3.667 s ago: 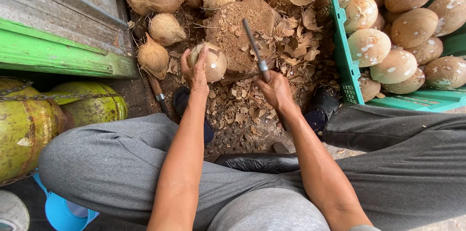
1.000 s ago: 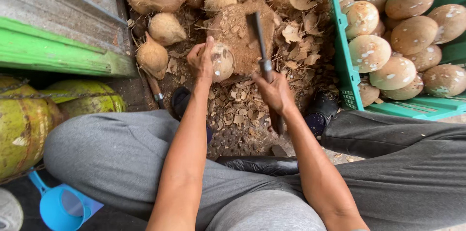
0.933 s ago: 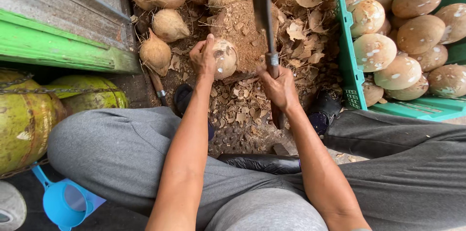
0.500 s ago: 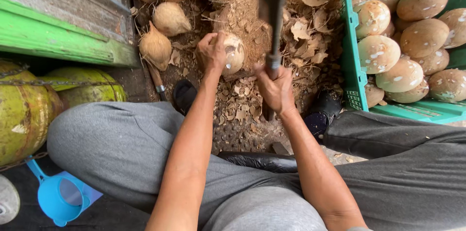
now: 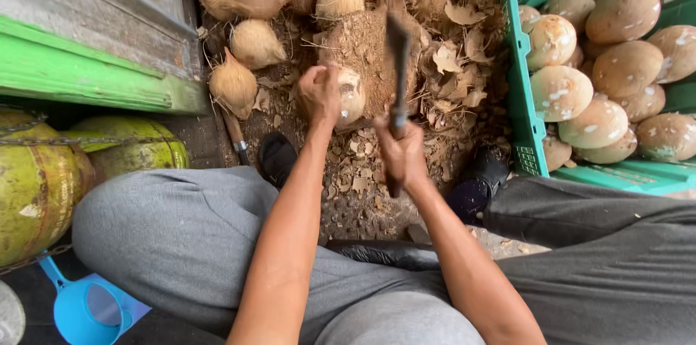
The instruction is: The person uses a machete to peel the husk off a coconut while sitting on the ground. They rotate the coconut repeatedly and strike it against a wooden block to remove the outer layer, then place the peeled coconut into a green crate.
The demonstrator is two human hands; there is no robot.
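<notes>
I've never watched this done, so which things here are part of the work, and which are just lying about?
In use:
left hand steadying a coconut
right hand gripping a cleaver
chopping block
green crate of peeled coconuts

Lying about:
blue scoop
green coconuts

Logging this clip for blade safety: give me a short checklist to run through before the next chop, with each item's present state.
1. Right hand closed on the cleaver handle: ok.
2. Left hand gripping the coconut: ok.
3. Left fingers clear of the blade's path: cannot tell.
4. Coconut resting on the chopping block: ok.
5. Knees apart from the block: ok.
6. Green crate off to the side: ok.
</notes>
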